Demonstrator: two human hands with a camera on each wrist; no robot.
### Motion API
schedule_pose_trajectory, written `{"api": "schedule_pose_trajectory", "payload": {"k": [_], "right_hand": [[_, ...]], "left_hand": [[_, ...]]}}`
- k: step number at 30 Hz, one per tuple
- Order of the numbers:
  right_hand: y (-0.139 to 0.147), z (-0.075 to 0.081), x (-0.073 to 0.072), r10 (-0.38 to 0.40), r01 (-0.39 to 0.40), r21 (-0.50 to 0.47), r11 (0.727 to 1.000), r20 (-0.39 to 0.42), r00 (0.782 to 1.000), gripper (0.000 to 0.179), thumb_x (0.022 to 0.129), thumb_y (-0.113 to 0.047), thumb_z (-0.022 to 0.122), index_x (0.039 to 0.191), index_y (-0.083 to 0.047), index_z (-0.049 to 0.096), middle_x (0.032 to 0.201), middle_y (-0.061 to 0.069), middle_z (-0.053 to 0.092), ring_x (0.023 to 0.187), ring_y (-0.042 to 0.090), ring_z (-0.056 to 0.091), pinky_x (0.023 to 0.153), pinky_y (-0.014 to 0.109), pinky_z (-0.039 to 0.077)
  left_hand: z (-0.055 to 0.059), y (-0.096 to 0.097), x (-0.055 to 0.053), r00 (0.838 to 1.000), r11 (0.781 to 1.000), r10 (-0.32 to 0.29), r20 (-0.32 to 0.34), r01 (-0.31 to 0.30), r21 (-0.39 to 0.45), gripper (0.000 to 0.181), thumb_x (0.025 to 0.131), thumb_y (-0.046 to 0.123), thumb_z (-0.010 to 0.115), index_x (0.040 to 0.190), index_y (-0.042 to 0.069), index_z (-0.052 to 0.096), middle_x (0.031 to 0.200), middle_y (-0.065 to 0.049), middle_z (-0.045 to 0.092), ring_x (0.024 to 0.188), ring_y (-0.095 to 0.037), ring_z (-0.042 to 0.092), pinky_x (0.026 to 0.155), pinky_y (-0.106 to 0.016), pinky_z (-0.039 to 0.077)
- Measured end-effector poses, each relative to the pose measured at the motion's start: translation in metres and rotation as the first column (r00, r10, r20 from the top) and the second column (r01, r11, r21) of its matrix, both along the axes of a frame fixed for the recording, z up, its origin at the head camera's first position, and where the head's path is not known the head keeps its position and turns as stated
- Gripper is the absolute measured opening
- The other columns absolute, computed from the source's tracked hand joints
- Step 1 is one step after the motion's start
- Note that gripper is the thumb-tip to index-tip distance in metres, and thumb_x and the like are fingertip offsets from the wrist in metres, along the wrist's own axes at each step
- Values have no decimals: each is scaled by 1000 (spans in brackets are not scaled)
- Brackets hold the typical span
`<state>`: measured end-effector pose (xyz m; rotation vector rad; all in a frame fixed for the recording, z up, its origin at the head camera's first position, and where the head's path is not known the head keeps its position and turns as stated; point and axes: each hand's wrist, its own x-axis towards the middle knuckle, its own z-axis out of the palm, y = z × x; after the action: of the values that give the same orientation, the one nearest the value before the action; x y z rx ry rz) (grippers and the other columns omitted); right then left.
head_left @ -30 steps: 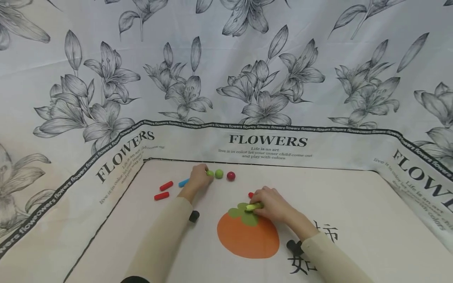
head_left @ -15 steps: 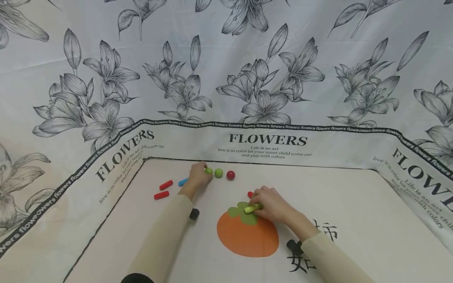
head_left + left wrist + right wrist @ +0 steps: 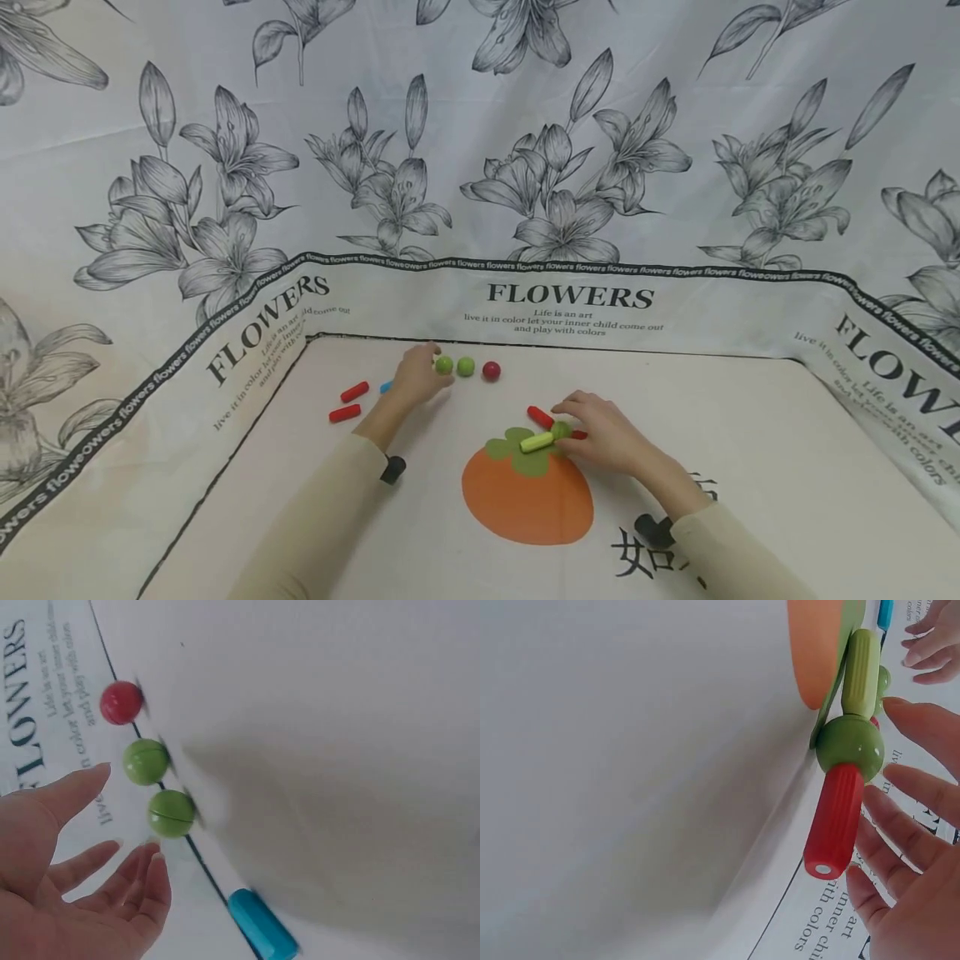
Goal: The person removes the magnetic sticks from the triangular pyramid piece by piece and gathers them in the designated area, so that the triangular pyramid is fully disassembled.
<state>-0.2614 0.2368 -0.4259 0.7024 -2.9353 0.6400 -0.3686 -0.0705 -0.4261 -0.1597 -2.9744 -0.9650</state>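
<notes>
Fingers spread, my left hand [image 3: 82,870] is beside two green balls [image 3: 171,813] [image 3: 146,761], touching neither. A red ball [image 3: 121,703] continues their row. My right hand [image 3: 603,433] is held with loose fingers next to a joined piece lying on the cloth by the printed orange fruit. That piece has a yellow-green rod [image 3: 862,671], a green ball [image 3: 850,748] and a red rod [image 3: 834,823] in line. The fingertips are right beside the ball and the red rod, not curled round them. Another red rod [image 3: 540,417] lies just behind the piece.
Two red rods [image 3: 355,392] [image 3: 345,413] and a blue rod [image 3: 262,924] lie left of the balls. A white cloth [image 3: 720,417] with a printed orange fruit [image 3: 527,500] and black characters covers the surface. Flower-printed fabric [image 3: 570,167] stands behind.
My right hand has let go of the yellow-green rod piece and drawn slightly right, baring the green ball and red rod. My left fingers have come off the nearest green ball.
</notes>
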Motion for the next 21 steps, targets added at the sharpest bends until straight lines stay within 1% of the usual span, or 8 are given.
{"api": "schedule_pose_trajectory", "payload": {"k": [2, 5, 8, 10, 13, 17, 19, 21], "right_hand": [[3, -1, -1, -18, 18, -24, 1000, 21, 1000, 43, 87, -21, 81, 124, -3, 70, 116, 8, 67, 110, 32, 62, 99, 55, 48], [7, -3, -3, -34, 38, -61, 997, 56, 998, 39, 89, -23, 80, 121, -1, 70, 111, 8, 68, 104, 31, 64, 93, 51, 53], [10, -5, -6, -30, 40, -95, 995, 110, 993, 35, 90, -23, 79, 116, 0, 72, 105, 5, 69, 96, 25, 64, 85, 44, 56], [12, -6, -9, -26, 42, -108, 993, 146, 989, 32, 91, -25, 78, 112, -2, 73, 100, 2, 69, 91, 20, 63, 81, 38, 56], [13, -9, -12, -24, 49, -124, 991, 191, 981, 27, 92, -26, 76, 109, -5, 75, 94, -1, 69, 87, 16, 60, 78, 35, 54], [14, -10, -15, -28, 66, -153, 986, 238, 971, 25, 92, -28, 75, 107, -7, 77, 92, -3, 70, 86, 16, 59, 79, 35, 53], [15, -10, -16, -27, 74, -169, 983, 265, 964, 24, 93, -29, 74, 106, -8, 78, 93, -3, 71, 88, 16, 60, 81, 35, 54], [15, -10, -17, -27, 84, -186, 979, 287, 958, 24, 94, -30, 74, 105, -9, 79, 94, -3, 72, 90, 17, 61, 83, 36, 54]], "left_hand": [[2, 0, 8, 999, 999, -32, 1, 32, 1, 57, 91, 24, 79, 139, 3, 55, 132, -18, 60, 119, -33, 59, 100, -47, 51], [4, 3, 22, 996, 996, -90, 13, 90, 2, 57, 91, 27, 80, 138, 3, 57, 130, -17, 62, 117, -31, 58, 99, -47, 51], [5, 10, 34, 988, 989, -148, 34, 148, 14, 56, 89, 28, 82, 134, 4, 60, 125, -15, 64, 111, -29, 59, 94, -44, 53], [4, 16, 42, 979, 980, -197, 59, 196, 21, 53, 88, 29, 82, 131, 4, 63, 121, -13, 65, 106, -26, 59, 88, -41, 54], [1, 27, 52, 950, 956, -292, 106, 291, 30, 47, 88, 29, 82, 125, 6, 66, 117, -10, 66, 101, -23, 59, 83, -37, 54], [-4, 43, 62, 898, 911, -412, 157, 408, 60, 40, 88, 25, 82, 120, 6, 69, 112, -6, 68, 98, -20, 61, 79, -33, 55], [-7, 52, 64, 877, 894, -449, 174, 442, 79, 38, 87, 24, 83, 118, 7, 70, 108, -3, 68, 97, -17, 61, 79, -31, 55], [-9, 60, 64, 864, 886, -464, 193, 453, 104, 35, 87, 23, 83, 117, 8, 72, 104, 0, 68, 96, -15, 61, 81, -29, 55]]}}
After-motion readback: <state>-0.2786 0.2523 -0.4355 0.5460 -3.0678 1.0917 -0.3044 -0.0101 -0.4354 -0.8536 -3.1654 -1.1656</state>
